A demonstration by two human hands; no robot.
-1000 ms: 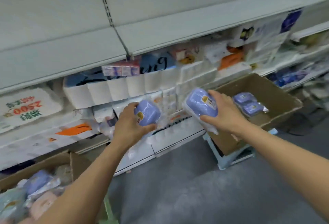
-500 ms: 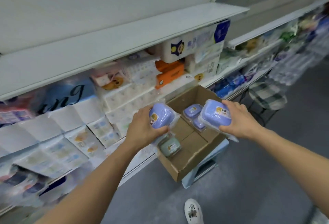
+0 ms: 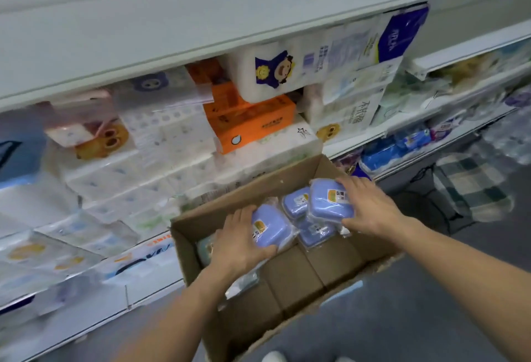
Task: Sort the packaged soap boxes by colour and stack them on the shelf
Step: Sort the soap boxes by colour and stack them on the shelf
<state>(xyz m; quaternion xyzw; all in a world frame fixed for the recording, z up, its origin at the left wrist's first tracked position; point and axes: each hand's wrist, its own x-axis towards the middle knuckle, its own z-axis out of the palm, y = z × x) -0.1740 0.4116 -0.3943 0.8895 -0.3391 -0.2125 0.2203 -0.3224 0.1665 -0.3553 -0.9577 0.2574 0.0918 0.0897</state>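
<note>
Both hands down inside an open cardboard box (image 3: 287, 292) at about 5 o'clock of the view, below stocked shelves. Left hand (image 3: 238, 244) wrapped around a purple wrapped soap box (image 3: 270, 229), fingers curled over its far edge, thumb along the near side, yellow label facing up. Right hand (image 3: 370, 206) clasped over a second purple soap box (image 3: 329, 199), fingers spread across its right side, package tilted and resting on others. Two more purple soap boxes in the carton: one (image 3: 296, 205) between the two held packages, another (image 3: 316, 233) just beneath the right-hand package, toward 6 o'clock from it. A pale green package (image 3: 205, 248) partly hidden at 9 o'clock of the left hand, against the box wall. Tissue and paper packs on the shelf (image 3: 201, 25) at 11 to 1 o'clock, with an orange tissue pack (image 3: 253, 123) near the middle. Grey floor (image 3: 431, 318) at 4 o'clock; a checked cloth (image 3: 471, 186) at 3 o'clock.
</note>
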